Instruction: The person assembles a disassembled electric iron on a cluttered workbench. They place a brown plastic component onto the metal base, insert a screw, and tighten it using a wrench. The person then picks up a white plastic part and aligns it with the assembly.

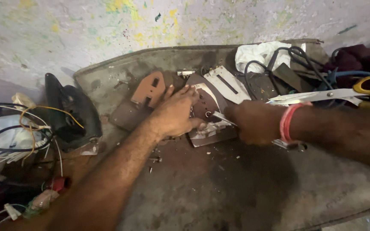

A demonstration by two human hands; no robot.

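My left hand [175,113] lies flat on a dismantled clothes iron's base [210,128], pressing its brown inner plate down on the work board. My right hand [253,123], with a red band at the wrist, is closed around a thin metal tool [223,118] whose tip meets the iron base next to my left fingers. The tool's other end sticks out under my wrist. A brown shaped plate [150,88] and a silver metal plate [225,83] lie just behind the base.
A black iron cover [71,113] with loose wires rests at the left edge. Scissors with yellow handles [322,95], black cable [279,60] and white cloth [258,53] sit at the back right. Small screws [154,160] lie near my left forearm. A stained wall rises behind.
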